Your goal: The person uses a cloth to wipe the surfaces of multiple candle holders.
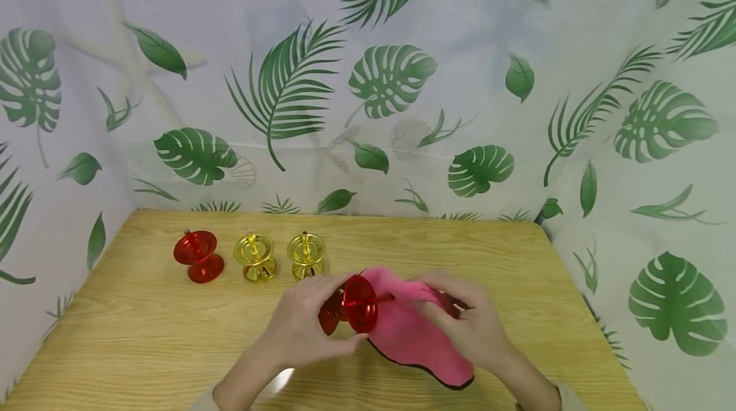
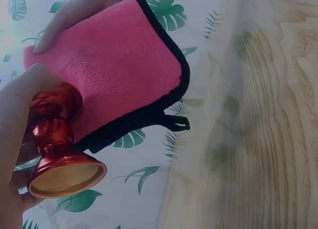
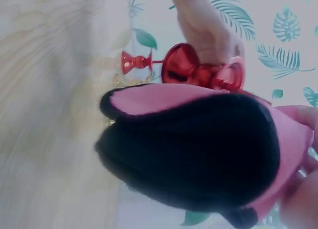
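Observation:
In the head view my left hand (image 1: 303, 325) grips a shiny red candle holder (image 1: 362, 309) tipped on its side, its cup and thin central stem pointing right. The left wrist view shows its round base (image 2: 67, 178) turned toward the camera. My right hand (image 1: 474, 325) holds a folded pink cloth (image 1: 411, 337) with black edging, bunched between fingers and thumb. The cloth lies right beside the cup and behind the stem in the head view. In the right wrist view the cloth's dark fold (image 3: 198, 149) covers the lower part of the candle holder.
At the back left of the wooden table (image 1: 144, 315) stand another red candle holder (image 1: 198, 261) and two gold ones, one in the middle (image 1: 257, 261) and one on the right (image 1: 306, 257). A leaf-printed curtain (image 1: 345, 78) hangs behind and along the sides.

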`<state>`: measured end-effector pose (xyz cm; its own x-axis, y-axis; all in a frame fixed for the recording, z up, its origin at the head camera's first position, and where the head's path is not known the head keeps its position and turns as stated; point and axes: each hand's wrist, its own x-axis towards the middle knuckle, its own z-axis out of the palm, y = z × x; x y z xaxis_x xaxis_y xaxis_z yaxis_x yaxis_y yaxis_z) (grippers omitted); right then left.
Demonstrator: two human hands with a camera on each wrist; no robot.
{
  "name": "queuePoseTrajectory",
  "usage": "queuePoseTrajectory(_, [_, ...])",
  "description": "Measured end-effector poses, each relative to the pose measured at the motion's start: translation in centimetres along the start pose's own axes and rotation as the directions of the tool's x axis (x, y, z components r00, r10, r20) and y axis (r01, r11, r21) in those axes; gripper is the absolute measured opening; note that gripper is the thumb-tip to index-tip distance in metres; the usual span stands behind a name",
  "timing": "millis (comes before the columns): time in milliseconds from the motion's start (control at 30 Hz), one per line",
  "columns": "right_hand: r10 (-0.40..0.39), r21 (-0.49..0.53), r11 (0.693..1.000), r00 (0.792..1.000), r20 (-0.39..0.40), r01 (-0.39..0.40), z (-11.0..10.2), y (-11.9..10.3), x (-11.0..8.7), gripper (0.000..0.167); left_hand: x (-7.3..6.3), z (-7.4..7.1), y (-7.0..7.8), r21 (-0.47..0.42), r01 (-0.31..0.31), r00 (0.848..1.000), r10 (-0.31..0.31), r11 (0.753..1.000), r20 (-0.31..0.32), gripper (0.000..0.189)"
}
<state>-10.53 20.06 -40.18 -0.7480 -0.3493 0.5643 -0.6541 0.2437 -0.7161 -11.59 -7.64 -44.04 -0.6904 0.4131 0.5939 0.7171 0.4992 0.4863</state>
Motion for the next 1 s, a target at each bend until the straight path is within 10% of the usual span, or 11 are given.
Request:
queuePoseTrajectory(233, [-0.355, -0.081, 0.933, 0.933, -0.056, 0.350, 1.6, 2.4, -0.5, 0.020, 0.5, 0.1, 0.7, -0.098, 0.094, 0.995, -0.097, 0.991, -0.034, 0.067])
queuePoseTrajectory(367, [-0.395, -0.154, 0.908, 0.919, -0.003, 0.390, 2.8, 2.4, -0.7, 0.024, 0.8, 0.5, 1.0, -0.061, 0.072, 0.996, -0.074, 0.996, -0.041, 0.068])
queuePoseTrajectory(600, [-0.309, -0.252, 0.918, 0.950, 0.029, 0.307, 4.1, 1.5, -0.9, 0.019, 0.7, 1.1, 1.0, 0.098, 0.022, 0.999, -0.018, 0.995, -0.043, 0.074])
queuePoseTrajectory(800, [-0.080, -0.210, 0.975, 0.997, 0.001, 0.078, 5.0, 0.7, -1.3, 0.027, 0.6, 1.9, 1.0, 0.285, -0.067, 0.995, 0.085, 0.956, -0.051, 0.081])
queuePoseTrajectory(1000, [0.036, -0.130, 0.991, 0.998, -0.061, -0.044, 5.4, 0.3, -1.3, 0.023, 0.6, 2.4, 1.2, 0.369, -0.094, 0.990, 0.126, 0.925, -0.064, 0.077])
